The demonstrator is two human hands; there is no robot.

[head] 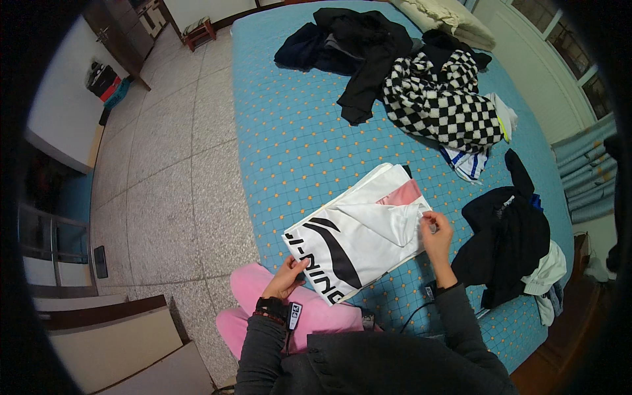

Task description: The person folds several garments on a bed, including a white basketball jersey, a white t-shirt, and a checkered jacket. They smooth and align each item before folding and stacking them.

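Observation:
Before me on the bed lies a folded white T-shirt [373, 229] with a large black Li-Ning logo and a pink patch near its far end. It seems to rest on other folded pale cloth. My right hand [437, 231] pinches the turned-back white fabric at the right edge. At the near left corner, my left hand [288, 277] grips the shirt's edge, thumb on top beside the black lettering. The fingers under the cloth are partly hidden.
Dark clothes [365, 44] and a black-and-white checkered fleece garment [444, 103] are heaped at the far side. A black jacket [508, 242] lies to the right, with pale clothes [545, 269] beside it. The blue bedsheet [291, 143] ends at the left above a speckled floor [168, 197].

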